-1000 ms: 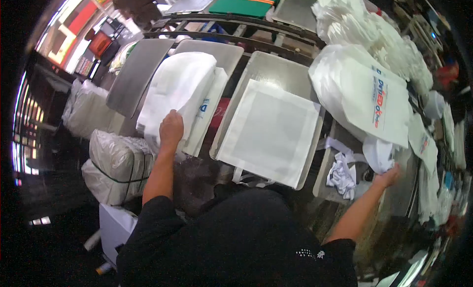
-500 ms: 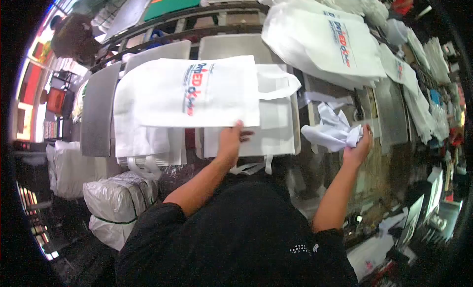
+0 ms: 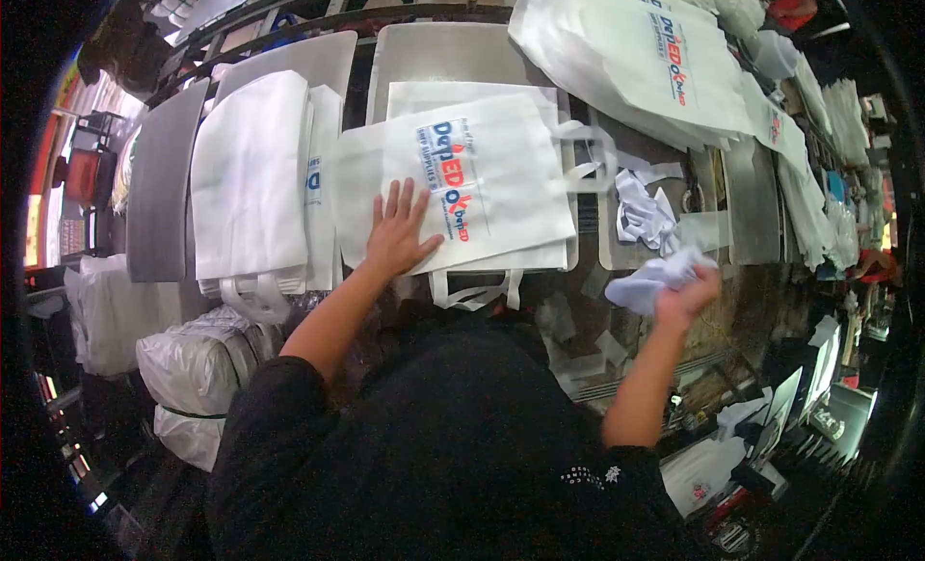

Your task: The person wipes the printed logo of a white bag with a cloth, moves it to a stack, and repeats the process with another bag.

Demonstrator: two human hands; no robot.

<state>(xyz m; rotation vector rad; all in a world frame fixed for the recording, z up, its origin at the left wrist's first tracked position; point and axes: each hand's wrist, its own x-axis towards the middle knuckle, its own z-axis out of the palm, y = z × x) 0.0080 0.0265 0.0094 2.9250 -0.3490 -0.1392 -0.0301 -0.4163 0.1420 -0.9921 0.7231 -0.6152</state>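
My left hand (image 3: pixel 397 231) lies spread and flat on a white tote bag (image 3: pixel 520 175) with blue and red print, just left of the lettering. The bag's handle (image 3: pixel 590 161) is blurred and sticks out to the right. Under it is another white bag, whose straps (image 3: pixel 472 289) hang toward me. My right hand (image 3: pixel 689 296) is closed round a crumpled white cloth (image 3: pixel 641 286), held to the right of the bag and blurred by motion. Near it, a second crumpled white cloth (image 3: pixel 647 212) lies on a grey board.
A pile of white bags (image 3: pixel 252 180) lies to the left, its straps toward me. Printed bags (image 3: pixel 626 69) are stacked at the back right. A plastic-wrapped bundle (image 3: pixel 188 368) stands at the lower left. Grey boards (image 3: pixel 159 190) line the work surface.
The printed bag has come down and right onto the board with the other bag. My left hand has moved left and now presses on it. My right hand has moved slightly toward me with a cloth.
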